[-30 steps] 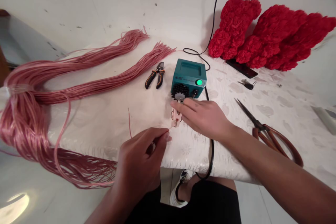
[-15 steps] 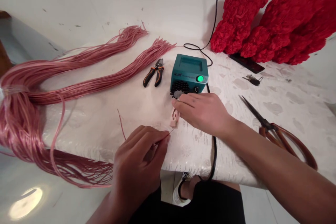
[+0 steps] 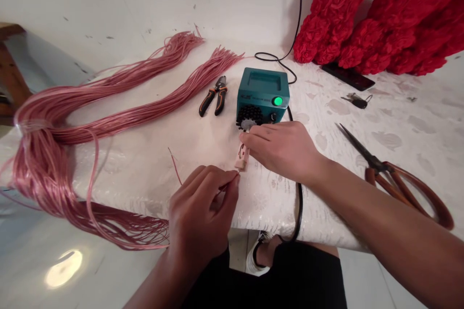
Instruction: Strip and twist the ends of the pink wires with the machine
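Note:
My left hand (image 3: 205, 205) pinches a thin pink wire (image 3: 175, 166) between thumb and forefinger. The short tip of that wire meets the near end of a small pale pink handpiece (image 3: 242, 155); whether it goes inside I cannot tell. My right hand (image 3: 281, 147) has its fingers closed around the handpiece's far part, near a grey round piece (image 3: 246, 124). Just beyond stands a teal machine (image 3: 262, 91) with a lit green button and a cluster of black bits on its front.
A large tied bundle of pink wires (image 3: 119, 117) lies at left. Black-and-orange pliers (image 3: 214, 97) rest beside the machine. Scissors (image 3: 398, 178), keys (image 3: 358, 101) and a phone (image 3: 348, 76) are at right, below red flowers (image 3: 395, 19). A black cord (image 3: 299, 207) crosses the table's front edge.
My left hand has moved the wire tip forward, up to the handpiece's near end. The right hand keeps its hold. The whole view has shifted slightly.

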Demonstrator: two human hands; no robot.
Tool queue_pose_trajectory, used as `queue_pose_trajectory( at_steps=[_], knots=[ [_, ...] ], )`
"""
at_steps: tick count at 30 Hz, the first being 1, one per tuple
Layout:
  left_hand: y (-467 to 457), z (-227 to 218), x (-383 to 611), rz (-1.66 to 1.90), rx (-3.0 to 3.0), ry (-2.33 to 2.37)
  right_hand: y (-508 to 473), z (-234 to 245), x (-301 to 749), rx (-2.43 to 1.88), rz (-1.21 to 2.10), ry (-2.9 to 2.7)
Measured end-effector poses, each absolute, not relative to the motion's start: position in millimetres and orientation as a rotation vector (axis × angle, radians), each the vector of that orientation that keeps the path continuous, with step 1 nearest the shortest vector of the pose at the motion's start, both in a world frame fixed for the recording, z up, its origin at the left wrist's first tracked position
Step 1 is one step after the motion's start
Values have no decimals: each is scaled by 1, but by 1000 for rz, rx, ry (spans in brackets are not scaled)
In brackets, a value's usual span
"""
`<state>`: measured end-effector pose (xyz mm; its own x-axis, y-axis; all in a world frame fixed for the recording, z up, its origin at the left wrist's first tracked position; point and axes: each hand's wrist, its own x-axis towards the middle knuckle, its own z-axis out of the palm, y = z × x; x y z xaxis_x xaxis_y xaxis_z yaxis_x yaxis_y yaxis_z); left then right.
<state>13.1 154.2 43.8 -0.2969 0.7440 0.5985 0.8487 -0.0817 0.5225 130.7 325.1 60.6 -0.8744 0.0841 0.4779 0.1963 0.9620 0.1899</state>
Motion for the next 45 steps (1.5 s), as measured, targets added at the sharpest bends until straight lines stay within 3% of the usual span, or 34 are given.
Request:
queue_pose_trajectory(
  at_steps=[45],
  knots=[
    [161, 52, 22, -1248, -1664, -2263, 321, 56, 132, -299, -292, -2617]
  ],
)
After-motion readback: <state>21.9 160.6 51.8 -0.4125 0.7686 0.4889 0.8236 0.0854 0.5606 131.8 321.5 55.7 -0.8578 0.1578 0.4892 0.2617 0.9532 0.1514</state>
